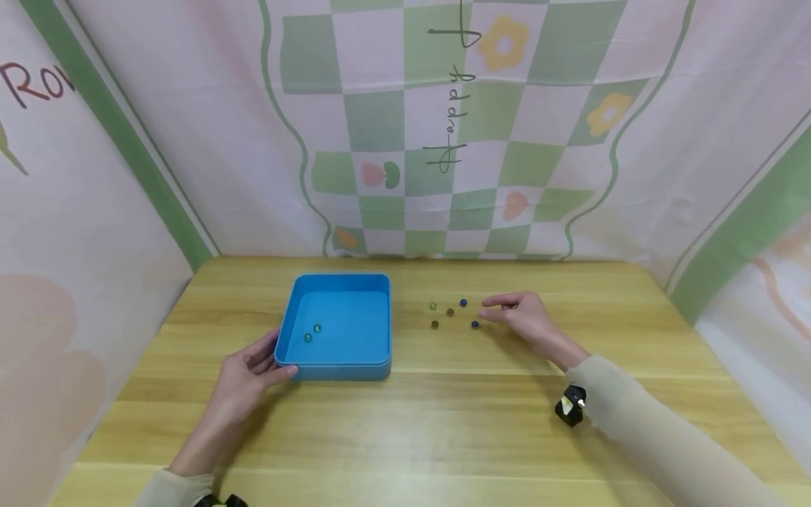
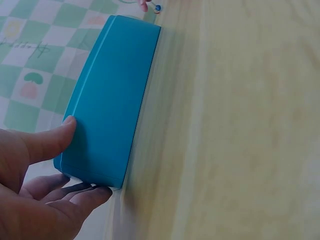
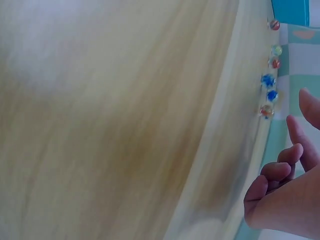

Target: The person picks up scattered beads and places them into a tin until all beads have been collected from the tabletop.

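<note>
A square blue box (image 1: 345, 371) without a lid sits on the table, with two greenish glass marbles (image 1: 307, 338) on its floor. My left hand (image 1: 243, 373) grips its near left corner, thumb on the front wall and fingers along the left side. Several small glass marbles lie to the right of the box, among them a blue marble (image 1: 475, 324), a brown marble (image 1: 434, 324) and a yellow-green marble (image 1: 433, 306). Beside them is my right hand (image 1: 522, 320), thumb and index finger apart. In the right wrist view an orange marble (image 3: 266, 111) lies nearest that hand.
The wooden table (image 1: 405, 436) ends at the back against a hanging checked cloth (image 1: 431, 120). More cloth hangs at the left and right sides. A black device (image 1: 571, 405) is strapped at the right wrist, over a beige sleeve (image 1: 659, 429).
</note>
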{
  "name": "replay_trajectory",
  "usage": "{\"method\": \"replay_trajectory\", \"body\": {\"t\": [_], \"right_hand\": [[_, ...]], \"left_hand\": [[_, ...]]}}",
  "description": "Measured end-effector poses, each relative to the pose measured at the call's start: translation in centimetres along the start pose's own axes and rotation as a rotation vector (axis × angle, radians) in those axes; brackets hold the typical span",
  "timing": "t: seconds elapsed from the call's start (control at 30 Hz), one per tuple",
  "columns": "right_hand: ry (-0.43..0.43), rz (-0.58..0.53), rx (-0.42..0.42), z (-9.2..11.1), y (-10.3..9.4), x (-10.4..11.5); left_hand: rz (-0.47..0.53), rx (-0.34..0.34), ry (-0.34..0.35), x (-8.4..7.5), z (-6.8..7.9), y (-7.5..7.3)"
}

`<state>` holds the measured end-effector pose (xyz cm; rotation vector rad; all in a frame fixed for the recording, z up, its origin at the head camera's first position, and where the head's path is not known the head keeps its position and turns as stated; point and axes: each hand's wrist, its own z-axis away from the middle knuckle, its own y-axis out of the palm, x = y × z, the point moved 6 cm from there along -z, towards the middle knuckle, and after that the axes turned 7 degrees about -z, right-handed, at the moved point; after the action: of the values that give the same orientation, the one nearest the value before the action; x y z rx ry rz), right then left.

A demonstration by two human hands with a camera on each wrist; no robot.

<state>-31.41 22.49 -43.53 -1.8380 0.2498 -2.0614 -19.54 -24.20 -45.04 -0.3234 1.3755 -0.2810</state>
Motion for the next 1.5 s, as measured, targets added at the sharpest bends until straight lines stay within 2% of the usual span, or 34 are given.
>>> {"method": "replay_trajectory", "body": {"t": [0.4,0.93,1.5], "right_hand": [[0.024,0.077,0.016,-0.7,-0.6,-0.9],[-0.015,0.154,0.063,-1.4,-0.3,-1.2],[-0.065,0.178,0.053,-1.6,-0.3,-1.2]], "left_hand": [[0.001,-0.009,0.023,0.1,0.0,0.0],[0.004,-0.008,0.029,0.1,0.0,0.0],[0.018,0.000,0.030,0.0,0.0,0.1]]}}
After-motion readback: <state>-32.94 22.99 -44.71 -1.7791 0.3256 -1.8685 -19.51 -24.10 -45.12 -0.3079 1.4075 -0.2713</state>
